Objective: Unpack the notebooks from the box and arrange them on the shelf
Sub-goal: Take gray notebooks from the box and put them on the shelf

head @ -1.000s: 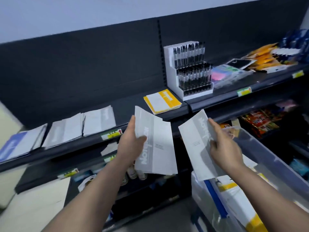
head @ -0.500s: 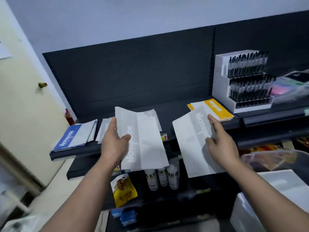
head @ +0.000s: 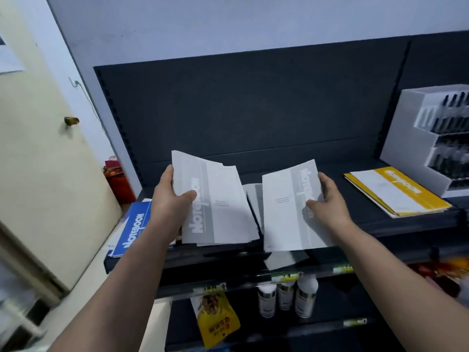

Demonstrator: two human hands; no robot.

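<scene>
The person holds one grey notebook in each hand above the top shelf (head: 375, 219) of a dark shop unit. The left hand (head: 175, 199) pinches the left grey notebook (head: 218, 199) along its outer edge, thumb pressed on the cover and fingers curled behind. The right hand (head: 327, 201) grips the right grey notebook (head: 286, 207) the same way from the other side. Holding each by its outer edge keeps the covers facing up and the inner edges free, which probably lets both be laid down side by side. Both notebooks tilt slightly, their near ends overhanging the shelf lip. Whether either touches the shelf cannot be told.

More grey notebooks (head: 253, 196) lie flat on the shelf between and under the two held ones. A blue notebook (head: 134, 224) lies at the left end and a yellow notebook stack (head: 396, 191) further right, just beside a white pen display (head: 431, 138). It looks as though the covers are being grouped by colour. The box is not in view.

Lower shelves hold small white bottles (head: 286, 298) and a yellow snack packet (head: 218, 318). A cream door (head: 38, 174) with a brass knob (head: 71, 120) stands to the left, with a red object (head: 119, 184) in the corner.
</scene>
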